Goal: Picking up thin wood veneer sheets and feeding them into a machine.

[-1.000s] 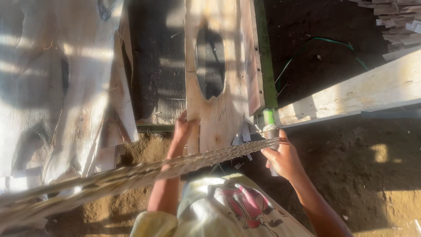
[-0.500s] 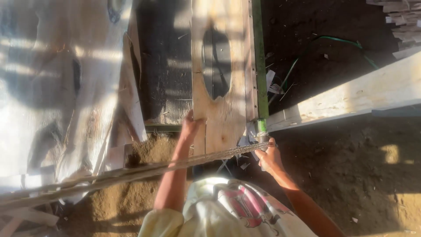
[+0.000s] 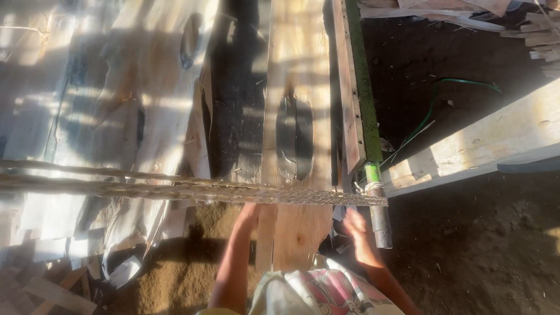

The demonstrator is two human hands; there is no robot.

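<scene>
A long pale wooden plank (image 3: 297, 146) with a dark oval knot runs away from me over the ground. My left hand (image 3: 249, 214) grips its near left edge. My right hand (image 3: 357, 228) is blurred, fingers loose, just left of a grey metal pipe (image 3: 381, 224) with a green upper part, and holds nothing. A braided straw-coloured rope (image 3: 192, 191) stretches from the left across the plank and is tied to the pipe just above my hands. My light patterned shirt (image 3: 315, 291) fills the bottom edge.
Sheets of pale board and plastic (image 3: 99, 105) lie to the left. A thick light beam (image 3: 484, 146) slants at the right over dark soil with a green hose (image 3: 461, 83). Narrow slats (image 3: 349, 99) lean beside the plank. Sandy earth (image 3: 192, 256) and wood scraps sit near left.
The view has tipped so the rope now lies above my hands. My right hand has come off the rope and pipe and dropped lower. My left hand stays on the plank.
</scene>
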